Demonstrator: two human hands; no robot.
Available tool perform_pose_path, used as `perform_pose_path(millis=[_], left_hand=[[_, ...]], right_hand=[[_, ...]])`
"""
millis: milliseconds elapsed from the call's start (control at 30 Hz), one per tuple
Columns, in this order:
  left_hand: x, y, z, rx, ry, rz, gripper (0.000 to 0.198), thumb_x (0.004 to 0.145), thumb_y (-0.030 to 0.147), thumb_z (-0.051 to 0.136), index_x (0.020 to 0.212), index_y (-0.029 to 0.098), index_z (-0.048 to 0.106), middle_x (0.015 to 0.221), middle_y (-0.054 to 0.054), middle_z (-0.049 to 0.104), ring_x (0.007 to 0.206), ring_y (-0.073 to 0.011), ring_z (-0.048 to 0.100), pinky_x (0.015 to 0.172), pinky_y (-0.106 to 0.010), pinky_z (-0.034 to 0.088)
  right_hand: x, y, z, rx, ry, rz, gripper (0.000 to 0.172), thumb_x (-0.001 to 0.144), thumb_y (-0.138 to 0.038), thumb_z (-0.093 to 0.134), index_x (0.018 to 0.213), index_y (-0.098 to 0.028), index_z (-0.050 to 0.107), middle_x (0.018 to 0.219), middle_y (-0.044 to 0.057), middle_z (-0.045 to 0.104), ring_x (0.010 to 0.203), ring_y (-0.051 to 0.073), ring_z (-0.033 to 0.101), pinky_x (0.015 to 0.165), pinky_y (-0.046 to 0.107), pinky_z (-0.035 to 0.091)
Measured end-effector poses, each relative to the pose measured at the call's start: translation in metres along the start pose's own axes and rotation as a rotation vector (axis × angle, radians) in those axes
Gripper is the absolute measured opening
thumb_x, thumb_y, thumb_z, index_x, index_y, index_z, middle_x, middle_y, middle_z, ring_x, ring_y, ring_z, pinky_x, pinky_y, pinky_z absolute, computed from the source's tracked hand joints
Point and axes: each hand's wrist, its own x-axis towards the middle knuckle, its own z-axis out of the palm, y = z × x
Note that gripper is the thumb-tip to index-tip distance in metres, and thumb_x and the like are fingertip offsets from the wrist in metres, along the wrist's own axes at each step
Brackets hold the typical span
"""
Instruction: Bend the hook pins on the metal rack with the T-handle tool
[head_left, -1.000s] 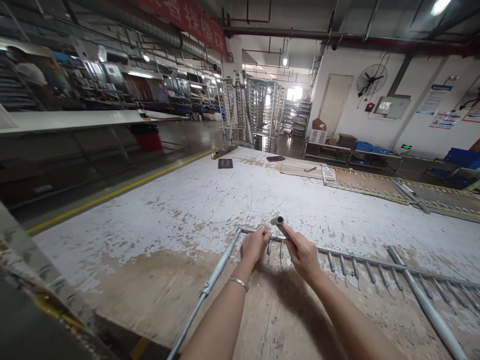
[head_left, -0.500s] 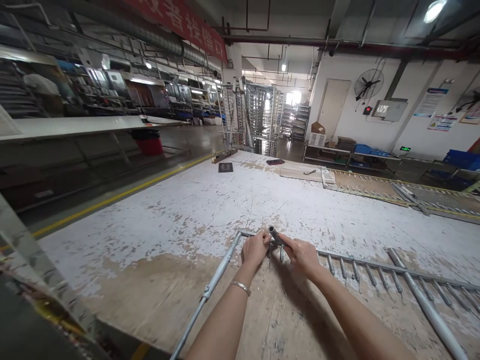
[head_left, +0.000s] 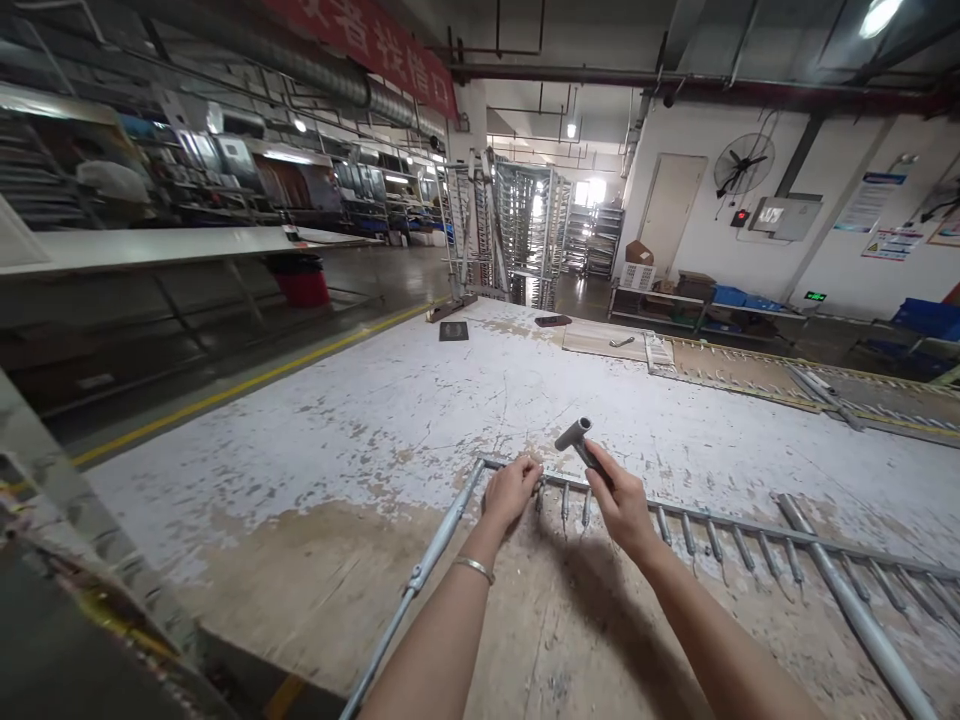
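My right hand (head_left: 621, 502) is wrapped round the handle of a T-shaped hammer (head_left: 574, 433) with a hollow, pipe-like metal head. The head is raised above a long metal frame (head_left: 699, 517) lying on the table. Short metal pegs with thin hooked ends (head_left: 565, 506) stick out along the frame's rail. My left hand (head_left: 513, 490) is closed at the rail near its left corner, fingertips beside one peg; what exactly lies under the fingers is hidden. From that corner a grey side tube (head_left: 442, 535) runs toward me.
The worn, paint-chipped table (head_left: 360, 420) spreads all round. Toward its far end lie a dark square plate (head_left: 454, 331), a phone-like object (head_left: 553, 321) and a wrench (head_left: 622, 342). More peg-lined frames (head_left: 735, 370) rest at the right. A thick tube (head_left: 862, 610) crosses the frame.
My right hand has lifted the hammer up and to the right, away from my left hand. The left hand stays at the rail. More pegs now show between the hands.
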Motion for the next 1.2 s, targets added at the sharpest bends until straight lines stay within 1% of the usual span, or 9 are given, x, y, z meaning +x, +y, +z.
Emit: perform_pose_path(millis=[67,200,267,467,633,800,967,1100,1200], left_hand=[[0.0,0.0,0.0,0.034,0.011,-0.005,0.028,0.091,0.042,0.046,0.087,0.024,0.067,0.08,0.0,0.072,0.076,-0.0158,0.062,0.062,-0.023,0.032],[-0.001,0.004,0.001,0.115,0.039,-0.027,0.026,0.091,0.04,0.047,0.087,0.025,0.068,0.084,-0.001,0.072,0.077,-0.0169,0.062,0.061,-0.024,0.03],[-0.001,0.005,0.002,0.125,0.037,-0.035,0.027,0.091,0.04,0.046,0.088,0.025,0.068,0.083,-0.001,0.072,0.076,-0.017,0.062,0.061,-0.024,0.03],[0.001,0.003,0.004,0.143,0.031,-0.04,0.028,0.092,0.042,0.044,0.089,0.026,0.067,0.085,-0.002,0.073,0.08,-0.0181,0.063,0.063,-0.024,0.03],[0.001,0.004,0.004,0.166,0.043,-0.043,0.029,0.093,0.041,0.043,0.088,0.025,0.067,0.085,-0.003,0.072,0.08,-0.0184,0.063,0.064,-0.025,0.031],[-0.001,0.005,0.004,0.164,0.039,-0.028,0.028,0.093,0.041,0.043,0.091,0.027,0.068,0.086,-0.002,0.073,0.082,-0.019,0.064,0.065,-0.025,0.033],[-0.001,0.006,0.004,0.178,0.047,-0.062,0.029,0.093,0.043,0.043,0.091,0.027,0.068,0.088,-0.003,0.073,0.083,-0.019,0.064,0.067,-0.025,0.034],[-0.001,0.007,0.003,0.164,0.038,-0.044,0.028,0.093,0.041,0.043,0.092,0.027,0.068,0.087,-0.002,0.073,0.083,-0.0182,0.064,0.068,-0.025,0.035],[-0.001,0.007,0.003,0.174,0.036,-0.05,0.028,0.093,0.041,0.043,0.093,0.028,0.068,0.088,-0.002,0.073,0.084,-0.0182,0.064,0.069,-0.024,0.035]], right_hand=[[-0.005,0.005,0.002,0.011,0.028,0.02,0.044,0.097,-0.032,0.042,0.139,-0.023,0.05,0.127,0.007,0.064,0.11,0.022,0.064,0.088,0.03,0.051],[-0.014,0.014,0.006,-0.24,-0.244,0.085,0.044,0.094,-0.026,0.048,0.137,-0.03,0.052,0.113,0.004,0.072,0.091,0.022,0.07,0.073,0.028,0.053],[-0.013,0.013,0.005,-0.329,-0.32,0.082,0.043,0.093,-0.024,0.05,0.135,-0.031,0.054,0.104,0.004,0.075,0.086,0.022,0.071,0.07,0.026,0.052],[-0.014,0.006,0.003,-0.194,-0.097,-0.034,0.045,0.097,-0.026,0.041,0.142,-0.026,0.046,0.117,0.007,0.069,0.099,0.02,0.067,0.081,0.026,0.051],[-0.023,0.012,0.008,-0.355,-0.252,0.028,0.043,0.093,-0.023,0.05,0.136,-0.031,0.053,0.101,0.004,0.074,0.085,0.02,0.07,0.069,0.024,0.052],[-0.021,0.011,0.006,-0.266,-0.1,-0.05,0.047,0.099,-0.027,0.039,0.146,-0.025,0.04,0.115,0.009,0.07,0.095,0.02,0.068,0.075,0.025,0.051],[-0.023,0.017,0.008,-0.414,-0.276,0.019,0.045,0.094,-0.024,0.048,0.138,-0.028,0.051,0.095,0.005,0.075,0.078,0.02,0.07,0.063,0.024,0.05],[-0.022,0.013,0.008,-0.348,-0.119,-0.008,0.048,0.098,-0.029,0.038,0.145,-0.02,0.041,0.119,0.011,0.068,0.095,0.021,0.068,0.073,0.025,0.05],[-0.022,0.011,0.006,-0.389,-0.194,0.092,0.046,0.098,-0.031,0.037,0.142,-0.019,0.046,0.106,0.01,0.073,0.086,0.022,0.07,0.069,0.026,0.05]])
